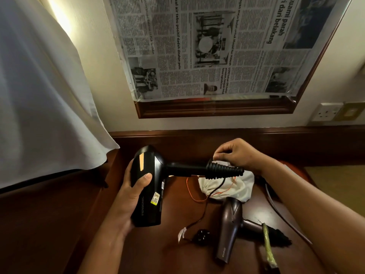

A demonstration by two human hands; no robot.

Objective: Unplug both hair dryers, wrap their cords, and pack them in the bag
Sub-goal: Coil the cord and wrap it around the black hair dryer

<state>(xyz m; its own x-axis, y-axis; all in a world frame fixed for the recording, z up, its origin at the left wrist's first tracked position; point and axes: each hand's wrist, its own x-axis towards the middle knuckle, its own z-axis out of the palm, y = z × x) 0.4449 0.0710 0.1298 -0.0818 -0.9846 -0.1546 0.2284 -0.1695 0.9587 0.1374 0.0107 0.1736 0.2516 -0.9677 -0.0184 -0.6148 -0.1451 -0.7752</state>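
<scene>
The left hand (136, 186) grips the black hair dryer (147, 186) by its body, holding it above the worktop (177, 254); its handle points right, wound with black cord (224, 170); the right hand (237, 155) pinches that cord at the handle's end; the loose cord drops to a plug (201, 236) on the wood; the white bag (227, 184) lies behind, near the back edge; the brown hair dryer (231, 230) lies flat before it, cord bundled; a white curtain (45, 95) hangs over the left edge.
</scene>
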